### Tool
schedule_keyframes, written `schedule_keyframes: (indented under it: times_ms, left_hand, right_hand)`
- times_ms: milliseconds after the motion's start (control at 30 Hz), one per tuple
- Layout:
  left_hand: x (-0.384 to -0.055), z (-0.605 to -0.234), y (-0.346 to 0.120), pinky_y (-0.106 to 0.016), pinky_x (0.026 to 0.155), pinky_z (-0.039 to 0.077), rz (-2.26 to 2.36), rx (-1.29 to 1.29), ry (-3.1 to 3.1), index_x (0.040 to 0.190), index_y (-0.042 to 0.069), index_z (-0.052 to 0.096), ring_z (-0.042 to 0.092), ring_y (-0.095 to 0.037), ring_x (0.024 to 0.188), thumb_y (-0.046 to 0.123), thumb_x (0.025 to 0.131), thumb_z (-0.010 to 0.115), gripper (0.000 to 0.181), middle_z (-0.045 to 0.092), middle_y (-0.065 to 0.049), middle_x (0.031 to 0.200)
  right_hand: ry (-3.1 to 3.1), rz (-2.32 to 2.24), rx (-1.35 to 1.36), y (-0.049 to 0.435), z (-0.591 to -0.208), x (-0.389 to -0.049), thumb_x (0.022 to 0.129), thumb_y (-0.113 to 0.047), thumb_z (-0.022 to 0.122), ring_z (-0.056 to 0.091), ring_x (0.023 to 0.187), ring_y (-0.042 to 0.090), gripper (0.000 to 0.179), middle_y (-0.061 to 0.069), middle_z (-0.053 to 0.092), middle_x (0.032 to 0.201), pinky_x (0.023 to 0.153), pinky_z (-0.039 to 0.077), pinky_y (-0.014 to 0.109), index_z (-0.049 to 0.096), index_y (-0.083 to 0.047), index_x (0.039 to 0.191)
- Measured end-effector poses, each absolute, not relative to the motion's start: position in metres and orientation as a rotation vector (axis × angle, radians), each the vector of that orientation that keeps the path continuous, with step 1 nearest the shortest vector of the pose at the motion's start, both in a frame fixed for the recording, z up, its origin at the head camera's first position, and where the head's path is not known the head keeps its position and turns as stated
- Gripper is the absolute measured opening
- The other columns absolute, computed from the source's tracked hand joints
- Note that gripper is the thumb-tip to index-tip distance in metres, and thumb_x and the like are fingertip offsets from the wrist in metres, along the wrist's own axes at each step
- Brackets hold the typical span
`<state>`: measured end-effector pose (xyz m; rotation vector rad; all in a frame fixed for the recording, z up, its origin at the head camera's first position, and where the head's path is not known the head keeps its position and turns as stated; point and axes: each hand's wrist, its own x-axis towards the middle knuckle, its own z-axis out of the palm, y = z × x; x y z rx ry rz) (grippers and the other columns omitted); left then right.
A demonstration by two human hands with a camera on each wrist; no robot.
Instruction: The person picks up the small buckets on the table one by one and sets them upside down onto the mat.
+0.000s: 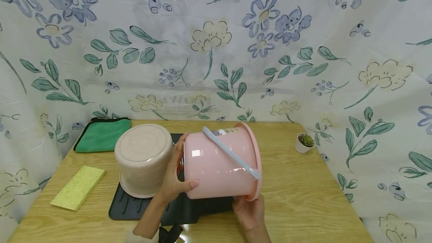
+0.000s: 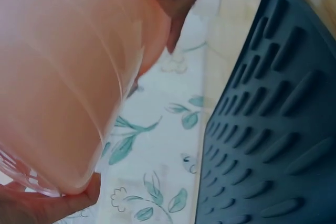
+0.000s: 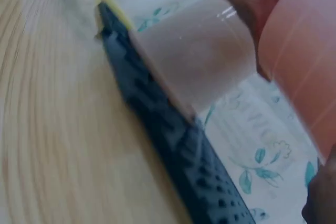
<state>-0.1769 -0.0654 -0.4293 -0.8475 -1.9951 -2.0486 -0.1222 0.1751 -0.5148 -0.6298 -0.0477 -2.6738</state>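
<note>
A glossy pink bucket with a pale blue handle is held on its side above a dark ribbed drying mat, its rim toward the right. My left hand grips the bucket's base end, thumb on the near side and fingers reaching around the far side. From below, my right hand holds the rim, its fingers partly hidden by the bucket. Just left of the pink bucket, a beige bucket stands upside down on the mat.
A yellow cloth lies at the table's left, with a green zippered pouch behind it. Far right stands a small potted succulent. A floral curtain borders the wooden table at the back and sides.
</note>
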Motion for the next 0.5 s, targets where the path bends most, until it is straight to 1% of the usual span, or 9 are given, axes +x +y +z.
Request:
schedule_keyframes:
  times_ms: [67, 133, 200, 267, 333, 400, 500]
  left_hand:
    - [-0.176, -0.429, -0.066, -0.037, 0.079, 0.053, -2.033, -0.834, -1.978, 0.159, 0.018, 0.02, 0.049, -0.017, 0.12, 0.028, 0.071, 0.073, 0.103, 0.026, -0.007, 0.159]
    - [-0.176, -0.429, -0.066, -0.037, 0.076, 0.052, -2.01, -0.812, -1.984, 0.159, 0.019, 0.022, 0.049, -0.018, 0.119, 0.028, 0.071, 0.073, 0.102, 0.028, -0.006, 0.158]
    - [-0.176, -0.427, -0.066, -0.039, 0.076, 0.053, -1.972, -0.799, -1.992, 0.158, 0.019, 0.024, 0.047, -0.024, 0.12, 0.027, 0.069, 0.074, 0.103, 0.027, -0.006, 0.158]
    - [-0.175, -0.425, -0.066, -0.044, 0.076, 0.052, -1.924, -0.769, -2.008, 0.158, 0.019, 0.026, 0.044, -0.03, 0.122, 0.026, 0.066, 0.077, 0.105, 0.027, -0.006, 0.158]
    - [-0.174, -0.422, -0.065, -0.054, 0.081, 0.051, -1.872, -0.745, -2.02, 0.157, 0.018, 0.028, 0.04, -0.034, 0.125, 0.025, 0.062, 0.08, 0.108, 0.026, -0.006, 0.159]
    - [-0.172, -0.417, -0.064, -0.063, 0.087, 0.046, -1.82, -0.72, -2.043, 0.156, 0.019, 0.031, 0.037, -0.036, 0.131, 0.023, 0.059, 0.083, 0.111, 0.024, -0.006, 0.16]
    - [-0.169, -0.412, -0.063, -0.069, 0.096, 0.038, -1.711, -0.69, -2.103, 0.155, 0.021, 0.033, 0.032, -0.036, 0.138, 0.025, 0.055, 0.088, 0.115, 0.022, -0.006, 0.16]
  right_hand:
    - [0.154, -2.674, -0.604, 0.181, -0.514, -0.123, 0.095, -0.002, 0.037, 0.065, 0.099, 0.02, 0.033, 0.011, 0.067, 0.107, 0.087, 0.054, 0.023, 0.068, -0.003, 0.108]
    - [0.34, -2.64, -0.602, 0.188, -0.513, -0.124, 0.098, -0.004, 0.029, 0.067, 0.098, 0.019, 0.042, 0.01, 0.068, 0.108, 0.086, 0.056, 0.027, 0.068, -0.006, 0.111]
    - [0.53, -2.594, -0.618, 0.195, -0.513, -0.125, 0.101, -0.006, 0.021, 0.069, 0.098, 0.02, 0.05, 0.01, 0.071, 0.107, 0.085, 0.057, 0.031, 0.07, -0.007, 0.111]
    - [0.689, -2.548, -0.632, 0.202, -0.514, -0.127, 0.102, -0.007, 0.017, 0.07, 0.1, 0.021, 0.055, 0.009, 0.072, 0.109, 0.086, 0.057, 0.035, 0.07, -0.009, 0.113]
    - [0.848, -2.513, -0.611, 0.208, -0.512, -0.128, 0.104, -0.008, 0.018, 0.071, 0.103, 0.022, 0.053, 0.006, 0.072, 0.112, 0.087, 0.057, 0.039, 0.07, -0.011, 0.116]
    - [1.036, -2.474, -0.552, 0.214, -0.509, -0.129, 0.105, -0.009, 0.024, 0.07, 0.104, 0.021, 0.047, 0.002, 0.071, 0.114, 0.088, 0.057, 0.041, 0.068, -0.015, 0.12]
    - [1.337, -2.389, -0.43, 0.221, -0.504, -0.13, 0.105, -0.009, 0.035, 0.068, 0.105, 0.017, 0.038, -0.003, 0.068, 0.116, 0.09, 0.056, 0.042, 0.064, -0.021, 0.126]
